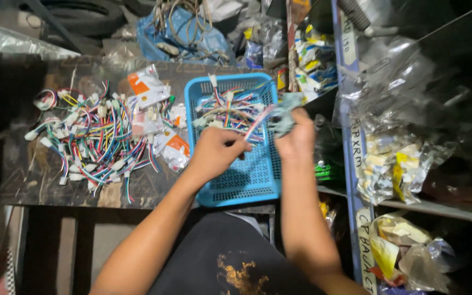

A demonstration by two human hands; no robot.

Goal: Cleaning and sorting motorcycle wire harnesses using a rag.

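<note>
So the blue basket [247,180] sits on the dark surface [23,164], and I'll place everything off that. Way out to the left of the basket there's a big messy pile of wires [91,139], all colours, with white plugs on the ends, spread flat on the surface. Just left of the basket, touching the edge of that pile, are a few small plastic packets [151,90] with orange and white labels. Inside the basket, at its far end, lies a smaller bunch of wires [228,112]. The left hand [214,153] hovers over the middle of the basket, fingers curled in and pinching a pinkish wire [259,121] that runs up to the right. The right hand [297,136] is at the basket's right rim, closed around a crumpled bit of plastic bag [284,114]. Right of the basket is a shelf [356,164] stuffed with clear bags [394,169].
</note>
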